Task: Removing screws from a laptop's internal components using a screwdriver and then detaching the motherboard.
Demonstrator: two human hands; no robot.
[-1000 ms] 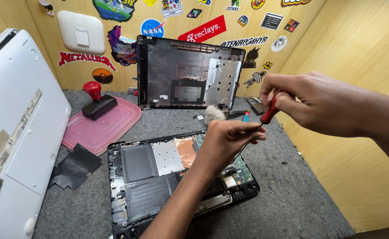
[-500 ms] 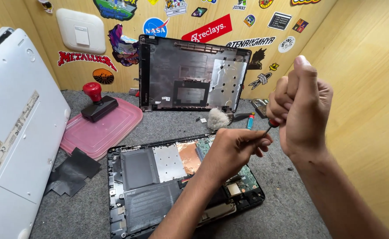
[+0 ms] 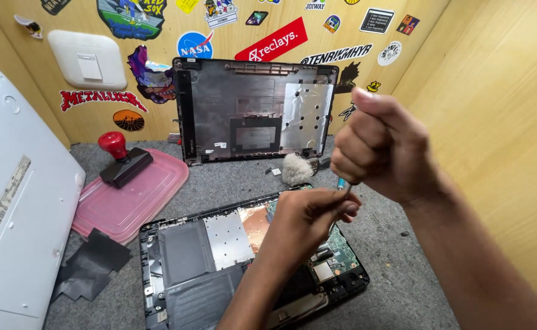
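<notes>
Grey felt-like mat [image 3: 396, 269] covers the bench; pale wooden walls close it in on the far side and to the right, the far one dotted with coloured stickers.

Nearest the viewer: an opened black laptop base [image 3: 189, 275] lies flat on the mat, its inner side up, showing grey metal plates, a copper-coloured patch and a green circuit board at its right end. The left hand [image 3: 308, 217] hovers over the right part of this base, fingers curled closed around the thin metal shaft of a small screwdriver [image 3: 341, 186]. The right hand [image 3: 381, 150] sits just above, closed in a fist over the screwdriver's handle; only a short blue part shows below the fist. The tool stands roughly upright over the circuit board; whether the tip touches the board I cannot tell, as the left hand covers it.

Left of the base: crumpled black sheet scraps [image 3: 91, 266], and a white laptop lid [image 3: 18, 201] lying at the left edge.

Further back: a pink translucent plastic lid [image 3: 128, 205] carrying a black block with a red knob [image 3: 120, 160]. A small tuft of whitish fluff [image 3: 296, 168] rests on the mat behind the base.

Farthest: a black laptop bottom cover [image 3: 253, 110] leans upright against the stickered wall, beside a white wall switch [image 3: 88, 60].
</notes>
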